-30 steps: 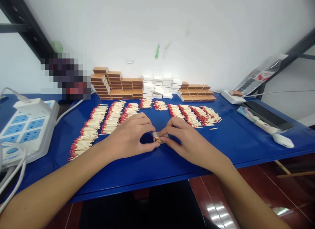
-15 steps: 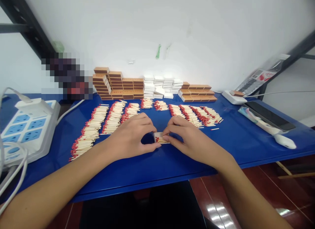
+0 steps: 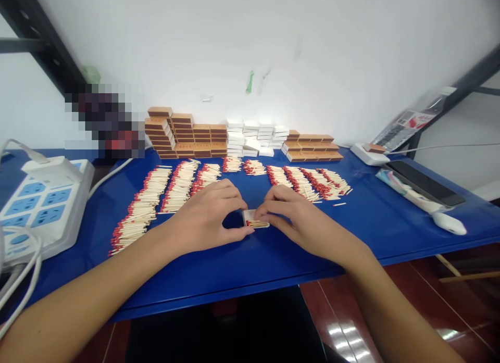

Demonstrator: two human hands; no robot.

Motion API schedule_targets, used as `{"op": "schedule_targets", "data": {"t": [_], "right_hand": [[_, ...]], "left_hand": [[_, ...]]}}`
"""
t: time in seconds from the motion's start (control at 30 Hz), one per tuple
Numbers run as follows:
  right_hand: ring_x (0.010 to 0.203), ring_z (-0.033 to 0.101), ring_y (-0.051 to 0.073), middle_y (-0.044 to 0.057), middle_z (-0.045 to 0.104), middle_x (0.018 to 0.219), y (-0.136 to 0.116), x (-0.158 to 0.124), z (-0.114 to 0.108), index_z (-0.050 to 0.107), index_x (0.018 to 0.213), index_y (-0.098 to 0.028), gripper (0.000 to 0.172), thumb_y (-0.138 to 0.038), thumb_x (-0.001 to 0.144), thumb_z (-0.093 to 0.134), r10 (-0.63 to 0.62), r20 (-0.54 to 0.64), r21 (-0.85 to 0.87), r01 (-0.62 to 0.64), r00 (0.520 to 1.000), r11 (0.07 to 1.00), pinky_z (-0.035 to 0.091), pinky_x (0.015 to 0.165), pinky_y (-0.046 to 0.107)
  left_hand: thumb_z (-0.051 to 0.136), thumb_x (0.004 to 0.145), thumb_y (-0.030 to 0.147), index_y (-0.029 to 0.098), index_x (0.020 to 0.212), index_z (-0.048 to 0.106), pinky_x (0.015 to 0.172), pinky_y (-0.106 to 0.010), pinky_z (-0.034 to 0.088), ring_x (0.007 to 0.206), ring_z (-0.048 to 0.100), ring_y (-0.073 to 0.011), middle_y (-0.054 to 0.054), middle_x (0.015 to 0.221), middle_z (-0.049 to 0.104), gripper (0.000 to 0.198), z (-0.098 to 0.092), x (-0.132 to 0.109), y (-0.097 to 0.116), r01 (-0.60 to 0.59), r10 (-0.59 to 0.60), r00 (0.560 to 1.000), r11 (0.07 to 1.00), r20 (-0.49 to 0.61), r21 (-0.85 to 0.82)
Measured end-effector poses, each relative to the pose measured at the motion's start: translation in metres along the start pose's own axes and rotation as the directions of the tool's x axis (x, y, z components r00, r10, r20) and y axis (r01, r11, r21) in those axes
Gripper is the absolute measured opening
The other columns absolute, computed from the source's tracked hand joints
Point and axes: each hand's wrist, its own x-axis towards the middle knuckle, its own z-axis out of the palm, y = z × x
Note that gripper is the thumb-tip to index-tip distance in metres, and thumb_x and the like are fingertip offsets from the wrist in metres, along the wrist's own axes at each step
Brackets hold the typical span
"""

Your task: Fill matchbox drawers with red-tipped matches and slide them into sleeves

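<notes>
A small white matchbox tray (image 3: 250,215) lies on the blue table between my hands, with a few red-headed matches (image 3: 257,224) along its near side. My left hand (image 3: 213,214) grips the tray's left end between thumb and forefinger. The fingers of my right hand (image 3: 289,214) are pinched together inside the tray's right part. Their tips hide whatever they hold. Beyond my hands, rows of loose matches (image 3: 142,201) spread to the left, and more match piles (image 3: 300,180) lie to the right.
Brown matchboxes (image 3: 201,148) and white trays (image 3: 258,131) are stacked along the wall, with more brown boxes (image 3: 312,147) to their right. A power strip (image 3: 50,207) with cables stands at left. A phone (image 3: 425,183), a long wrapped item (image 3: 406,193) and a white adapter (image 3: 369,154) lie at right.
The fingers of my right hand have shifted slightly toward the far side of the tray, and the matches now lie along its near side. My left hand keeps its grip.
</notes>
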Motion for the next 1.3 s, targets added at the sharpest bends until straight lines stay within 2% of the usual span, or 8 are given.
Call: {"op": "schedule_targets", "data": {"t": [0.17, 0.3, 0.37, 0.53, 0.7, 0.97, 1.17, 1.3], "right_hand": [[0.1, 0.066, 0.025, 0.008, 0.07, 0.105, 0.008, -0.004, -0.013, 0.076, 0.11, -0.026, 0.017, -0.028, 0.11, 0.059, 0.062, -0.166, -0.065, -0.073, 0.984, 0.995, 0.054, 0.086, 0.039], [0.086, 0.064, 0.026, 0.008, 0.071, 0.092, 0.039, -0.017, -0.026, 0.072, 0.095, -0.024, 0.019, -0.03, 0.108, 0.059, 0.136, -0.363, -0.232, -0.231, 0.922, 0.945, 0.049, 0.078, 0.041], [0.085, 0.063, 0.027, 0.008, 0.07, 0.09, 0.057, -0.024, -0.028, 0.071, 0.091, -0.023, 0.018, -0.032, 0.105, 0.062, 0.16, -0.355, -0.293, -0.272, 0.921, 0.917, 0.048, 0.078, 0.042], [0.093, 0.063, 0.028, 0.009, 0.068, 0.098, 0.076, -0.028, -0.022, 0.074, 0.103, -0.023, 0.014, -0.029, 0.105, 0.062, 0.143, -0.21, -0.274, -0.198, 0.967, 0.941, 0.05, 0.086, 0.043], [0.093, 0.06, 0.028, 0.009, 0.065, 0.095, 0.071, -0.025, -0.02, 0.07, 0.093, -0.024, 0.018, -0.027, 0.106, 0.058, 0.151, -0.191, -0.251, -0.197, 0.97, 0.948, 0.049, 0.083, 0.042], [0.098, 0.059, 0.028, 0.009, 0.063, 0.101, 0.063, -0.03, -0.023, 0.064, 0.095, -0.024, 0.017, -0.029, 0.109, 0.055, 0.167, -0.172, -0.237, -0.206, 0.971, 0.95, 0.05, 0.086, 0.043], [0.102, 0.061, 0.028, 0.009, 0.065, 0.106, 0.029, -0.026, -0.023, 0.065, 0.1, -0.025, 0.015, -0.029, 0.111, 0.055, 0.117, -0.142, -0.213, -0.145, 0.983, 0.966, 0.052, 0.089, 0.044], [0.099, 0.063, 0.027, 0.01, 0.066, 0.105, 0.0, -0.014, -0.013, 0.065, 0.101, -0.023, 0.014, -0.023, 0.11, 0.055, 0.063, -0.091, -0.238, -0.083, 0.994, 0.968, 0.053, 0.088, 0.045]], "left_hand": [[0.081, 0.096, 0.042, 0.017, 0.106, 0.078, 0.09, -0.042, 0.055, 0.102, 0.066, -0.0258, -0.007, 0.102, 0.074, 0.027, -0.001, 0.0, 0.001, 0.02, -0.02, 1.0, 1.0, 0.017, 0.013], [0.082, 0.096, 0.043, 0.018, 0.103, 0.079, 0.092, -0.042, 0.055, 0.103, 0.066, -0.0257, -0.007, 0.102, 0.074, 0.026, -0.001, 0.0, 0.002, 0.041, -0.041, 0.999, 0.999, 0.031, -0.003], [0.082, 0.096, 0.044, 0.019, 0.103, 0.079, 0.092, -0.042, 0.055, 0.104, 0.066, -0.026, -0.007, 0.103, 0.074, 0.026, -0.002, -0.001, 0.002, 0.053, -0.053, 0.998, 0.999, 0.043, -0.009], [0.083, 0.094, 0.047, 0.019, 0.105, 0.079, 0.094, -0.043, 0.055, 0.107, 0.065, -0.0268, -0.008, 0.106, 0.074, 0.03, -0.002, 0.0, 0.002, 0.049, -0.049, 0.997, 0.999, 0.055, 0.001], [0.083, 0.095, 0.046, 0.02, 0.105, 0.078, 0.093, -0.043, 0.056, 0.107, 0.066, -0.0273, -0.008, 0.105, 0.075, 0.028, -0.002, 0.0, 0.001, 0.054, -0.055, 0.996, 0.998, 0.067, 0.008], [0.082, 0.095, 0.046, 0.019, 0.105, 0.079, 0.094, -0.043, 0.056, 0.106, 0.065, -0.0267, -0.008, 0.105, 0.074, 0.029, -0.001, 0.0, 0.001, 0.052, -0.052, 0.997, 0.999, 0.061, 0.001], [0.082, 0.095, 0.045, 0.019, 0.104, 0.078, 0.093, -0.043, 0.056, 0.105, 0.066, -0.0267, -0.008, 0.105, 0.074, 0.028, -0.001, 0.0, 0.002, 0.037, -0.037, 0.998, 0.999, 0.046, 0.0], [0.083, 0.094, 0.042, 0.02, 0.104, 0.078, 0.092, -0.042, 0.055, 0.104, 0.066, -0.0261, -0.008, 0.105, 0.074, 0.024, -0.001, 0.0, 0.001, 0.024, -0.024, 0.999, 1.0, 0.037, 0.001]]}}
